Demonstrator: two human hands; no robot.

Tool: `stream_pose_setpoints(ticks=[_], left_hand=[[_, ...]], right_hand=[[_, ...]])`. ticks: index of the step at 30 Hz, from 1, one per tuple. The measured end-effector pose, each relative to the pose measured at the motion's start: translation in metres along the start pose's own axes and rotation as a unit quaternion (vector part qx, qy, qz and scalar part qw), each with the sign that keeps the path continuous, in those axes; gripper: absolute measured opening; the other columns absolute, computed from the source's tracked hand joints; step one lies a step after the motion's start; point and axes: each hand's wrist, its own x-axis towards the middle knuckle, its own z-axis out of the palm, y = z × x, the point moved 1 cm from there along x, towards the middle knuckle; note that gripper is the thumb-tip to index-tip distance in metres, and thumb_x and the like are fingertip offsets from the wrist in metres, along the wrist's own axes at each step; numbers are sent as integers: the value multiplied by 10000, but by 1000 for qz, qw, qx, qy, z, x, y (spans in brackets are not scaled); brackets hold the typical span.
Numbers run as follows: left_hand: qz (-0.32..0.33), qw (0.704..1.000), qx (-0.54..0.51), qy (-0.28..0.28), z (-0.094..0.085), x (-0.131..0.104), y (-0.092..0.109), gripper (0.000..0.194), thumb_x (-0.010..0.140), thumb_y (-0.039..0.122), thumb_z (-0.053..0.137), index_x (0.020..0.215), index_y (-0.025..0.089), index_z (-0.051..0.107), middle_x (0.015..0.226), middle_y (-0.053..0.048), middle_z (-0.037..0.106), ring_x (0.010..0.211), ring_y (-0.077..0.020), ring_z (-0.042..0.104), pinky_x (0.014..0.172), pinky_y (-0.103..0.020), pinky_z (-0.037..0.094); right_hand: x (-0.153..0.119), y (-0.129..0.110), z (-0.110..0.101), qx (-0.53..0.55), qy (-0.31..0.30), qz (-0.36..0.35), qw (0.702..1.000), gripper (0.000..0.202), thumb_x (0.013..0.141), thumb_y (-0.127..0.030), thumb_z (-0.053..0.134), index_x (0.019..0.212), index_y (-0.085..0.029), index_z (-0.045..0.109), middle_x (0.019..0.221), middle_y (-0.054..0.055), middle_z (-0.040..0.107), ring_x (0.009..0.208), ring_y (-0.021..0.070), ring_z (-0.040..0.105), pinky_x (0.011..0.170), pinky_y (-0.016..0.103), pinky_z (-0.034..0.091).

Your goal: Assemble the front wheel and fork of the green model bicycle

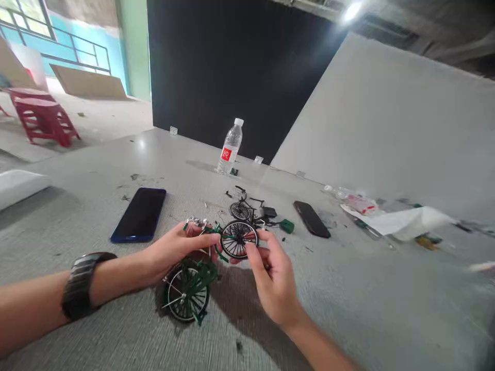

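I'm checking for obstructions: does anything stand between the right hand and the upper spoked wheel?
Nothing visible does: the right hand grips the upper spoked wheel directly at its right side, while the left hand holds the green model bicycle.

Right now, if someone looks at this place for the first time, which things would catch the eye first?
Probably the green model bicycle in the left hand, low in the middle, with the right hand gripping a spoked wheel beside it. Next, perhaps, the clear bottle standing beyond the hands, before the large black panel at the back.
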Motion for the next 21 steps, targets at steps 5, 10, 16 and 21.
stream_pose_setpoints(ticks=[5,10,16,21], left_hand=[[-2,1000,11,-6,1,3,-1,335,769,440,810,785,115,730,722,-59,729,596,-113,630,558,-197,479],[-17,1000,14,-11,-1,2,-1,418,769,520,783,743,107,717,688,-65,714,545,-111,614,519,-201,468],[-21,1000,16,-9,2,1,2,373,776,469,785,733,106,712,696,-51,700,557,-97,591,525,-193,457],[-13,1000,13,-8,3,1,0,362,772,454,792,828,106,713,738,-64,720,600,-118,625,559,-207,479]], right_hand=[[0,2,3,-26,-5,-12,1000,240,992,-424,507,1122,-222,526,788,36,760,573,159,639,504,282,438],[0,2,3,-25,-16,-21,999,219,996,-405,508,1119,-225,526,792,26,755,612,157,659,553,283,480],[-1,5,3,-36,-24,-27,999,206,1010,-383,493,1146,-231,518,789,23,755,571,148,632,533,283,457],[0,4,3,-40,-35,-20,998,222,1011,-397,488,1154,-229,514,807,35,756,631,172,662,539,290,453]])
